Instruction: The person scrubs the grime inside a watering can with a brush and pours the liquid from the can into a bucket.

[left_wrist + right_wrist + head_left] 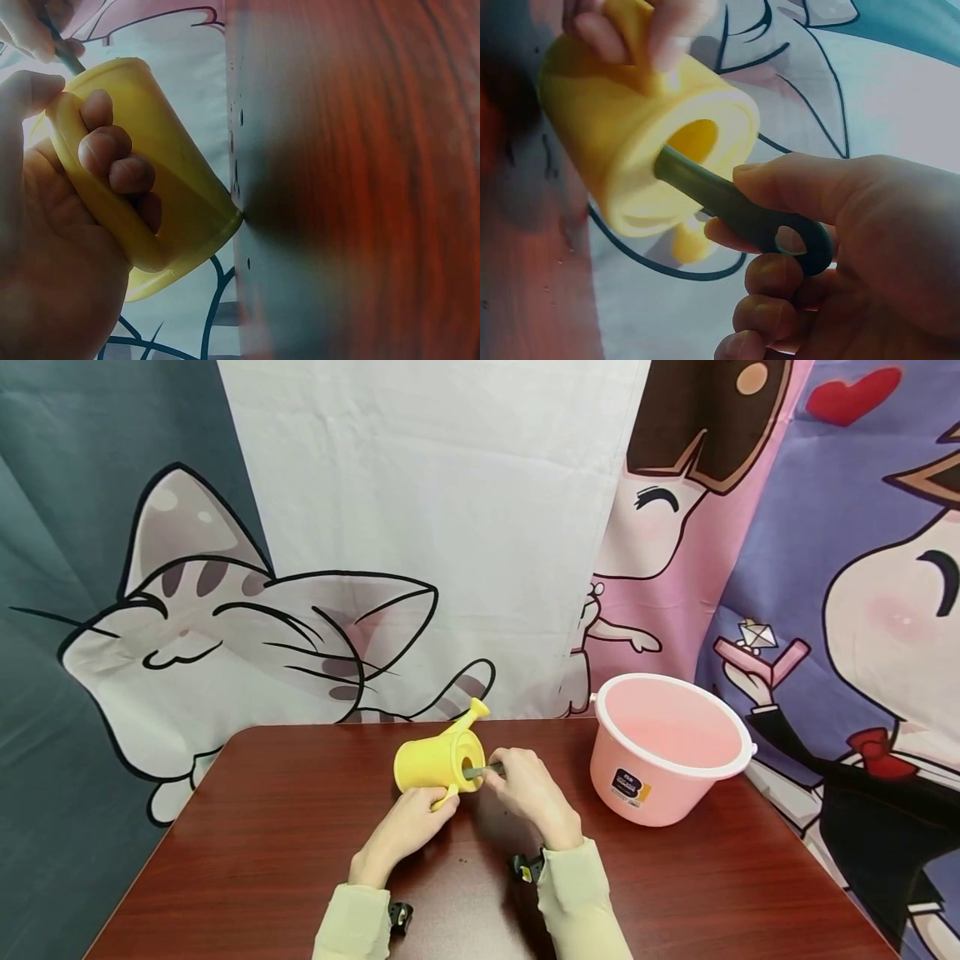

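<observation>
A yellow watering can [429,765] is being held tilted on its side over the wooden table [247,852], its mouth being turned toward the right hand [531,787]. Its handle [111,204] is being grasped by the left hand [408,824]: the fingers are being curled through the loop, between handle and can wall, while the thumb is being laid at the handle's upper end. The can's body is thus lying just beyond the curled fingertips. Whether its base edge is being rested on the tabletop cannot be told.

A dark green tool [712,189] is being pinched between the right thumb and index finger, the other fingers being curled below. Its holed end is being kept near the palm; its far end is being passed into the can's mouth, where it is being hidden from sight. The right fingertips are being held just outside the rim.

A pink bucket [660,797] is being supported upright by the table, to the right of both hands. Behind, a printed cloth [450,485] is being hung.
</observation>
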Action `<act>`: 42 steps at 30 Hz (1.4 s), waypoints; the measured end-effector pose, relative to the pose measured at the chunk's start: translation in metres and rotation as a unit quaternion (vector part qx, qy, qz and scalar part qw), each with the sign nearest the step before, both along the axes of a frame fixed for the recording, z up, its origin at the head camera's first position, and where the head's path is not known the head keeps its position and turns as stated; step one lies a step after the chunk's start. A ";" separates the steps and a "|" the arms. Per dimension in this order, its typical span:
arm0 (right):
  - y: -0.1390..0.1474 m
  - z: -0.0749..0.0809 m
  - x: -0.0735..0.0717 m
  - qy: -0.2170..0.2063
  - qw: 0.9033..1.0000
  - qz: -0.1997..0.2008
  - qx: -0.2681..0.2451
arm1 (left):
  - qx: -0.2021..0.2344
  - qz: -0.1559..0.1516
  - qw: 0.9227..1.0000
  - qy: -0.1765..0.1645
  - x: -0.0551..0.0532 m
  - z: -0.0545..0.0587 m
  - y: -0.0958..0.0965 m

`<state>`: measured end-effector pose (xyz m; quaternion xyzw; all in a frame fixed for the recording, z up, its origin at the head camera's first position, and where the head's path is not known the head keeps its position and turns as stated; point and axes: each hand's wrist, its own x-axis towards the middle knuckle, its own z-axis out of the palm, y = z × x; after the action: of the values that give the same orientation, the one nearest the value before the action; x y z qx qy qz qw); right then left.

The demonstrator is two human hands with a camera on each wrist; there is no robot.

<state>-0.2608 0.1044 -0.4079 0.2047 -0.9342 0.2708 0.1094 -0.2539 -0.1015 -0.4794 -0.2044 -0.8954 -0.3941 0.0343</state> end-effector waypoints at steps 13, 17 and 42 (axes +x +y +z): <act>0.006 0.014 0.008 0.012 1.000 -0.005 0.015 | 0.006 -0.006 1.000 -0.002 0.000 -0.001 0.000; 0.004 0.012 0.007 0.014 1.000 -0.006 0.010 | 0.006 -0.006 1.000 -0.001 0.000 -0.001 -0.001; -0.011 -0.016 -0.006 -0.004 1.000 0.018 0.009 | -0.003 0.002 1.000 -0.001 0.000 0.002 0.001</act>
<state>-0.2673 0.0939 -0.4234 0.2213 -0.9333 0.2651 0.0987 -0.2536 -0.1008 -0.4774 -0.2022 -0.8970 -0.3915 0.0336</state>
